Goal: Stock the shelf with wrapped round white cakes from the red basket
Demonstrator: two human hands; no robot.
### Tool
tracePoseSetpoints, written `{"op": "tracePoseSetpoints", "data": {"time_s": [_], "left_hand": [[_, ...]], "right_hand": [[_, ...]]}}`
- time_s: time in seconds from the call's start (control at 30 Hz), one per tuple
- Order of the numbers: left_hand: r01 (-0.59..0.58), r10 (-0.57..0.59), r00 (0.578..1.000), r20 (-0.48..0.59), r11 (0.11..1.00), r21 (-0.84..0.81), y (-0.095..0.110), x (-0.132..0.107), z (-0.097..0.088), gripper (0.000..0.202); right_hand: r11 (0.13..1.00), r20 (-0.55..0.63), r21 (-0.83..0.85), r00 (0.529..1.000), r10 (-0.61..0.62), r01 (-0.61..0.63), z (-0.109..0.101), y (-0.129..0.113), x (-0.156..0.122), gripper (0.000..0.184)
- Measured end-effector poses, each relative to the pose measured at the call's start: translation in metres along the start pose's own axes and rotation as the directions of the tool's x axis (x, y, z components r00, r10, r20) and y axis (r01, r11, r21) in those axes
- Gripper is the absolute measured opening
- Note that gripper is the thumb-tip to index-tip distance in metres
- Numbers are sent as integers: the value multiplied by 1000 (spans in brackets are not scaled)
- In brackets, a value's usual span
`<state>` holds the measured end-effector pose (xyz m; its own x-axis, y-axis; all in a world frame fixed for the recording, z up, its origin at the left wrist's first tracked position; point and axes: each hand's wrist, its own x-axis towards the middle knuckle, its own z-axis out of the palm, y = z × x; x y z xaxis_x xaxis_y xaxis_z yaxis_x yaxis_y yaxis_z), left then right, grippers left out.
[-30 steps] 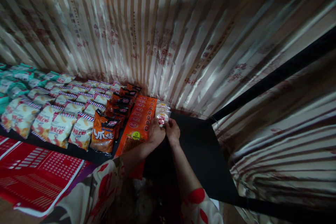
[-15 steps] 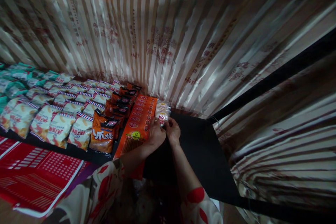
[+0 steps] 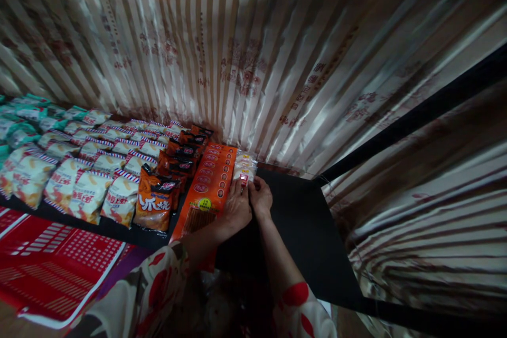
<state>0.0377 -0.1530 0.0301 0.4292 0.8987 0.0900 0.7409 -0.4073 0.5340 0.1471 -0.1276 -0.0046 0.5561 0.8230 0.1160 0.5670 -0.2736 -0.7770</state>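
The fingers (image 3: 239,188) of the left hand (image 3: 236,210) and right hand (image 3: 261,198) pinch the near edge of a clear snack packet (image 3: 244,168) lying on the black tabletop (image 3: 301,222). Just left of them lie long orange packs (image 3: 209,179), then orange bags (image 3: 156,203). A striped curtain (image 3: 245,53) hangs beyond.

The left hand (image 3: 236,207) and right hand (image 3: 261,198) cover the near end of the clear packet (image 3: 244,166); their grip cannot be determined. The view's left edge cuts off the green packets (image 3: 24,114). Packet print is illegible.
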Motion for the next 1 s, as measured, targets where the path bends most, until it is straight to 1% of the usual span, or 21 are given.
{"op": "tracePoseSetpoints", "data": {"time_s": [0.2, 0.33, 0.57, 0.77, 1.0], "left_hand": [[6, -6, 1000, -4, 1000, 9, 0, 1, 0, 61], [-4, 4, 1000, -4, 1000, 12, -2, 1, 1, 62], [-23, 24, 999, -46, 1000, 7, -5, 1, 2, 62], [-25, 25, 999, -24, 1000, -17, -6, 3, 1, 63], [-34, 35, 999, -29, 999, 16, -5, 3, 1, 60]], "right_hand": [[1000, -6, -23, 1000, 4, -4, -1, -5, -4, 44], [1000, 5, -25, 1000, 13, -13, -2, -7, -4, 43], [1000, -13, -8, 1000, 4, -4, -2, -6, -5, 45], [999, -20, -46, 1000, 21, -22, 1, -4, -3, 41], [1000, -18, -7, 1000, 17, -17, -1, -5, -4, 43]]}}
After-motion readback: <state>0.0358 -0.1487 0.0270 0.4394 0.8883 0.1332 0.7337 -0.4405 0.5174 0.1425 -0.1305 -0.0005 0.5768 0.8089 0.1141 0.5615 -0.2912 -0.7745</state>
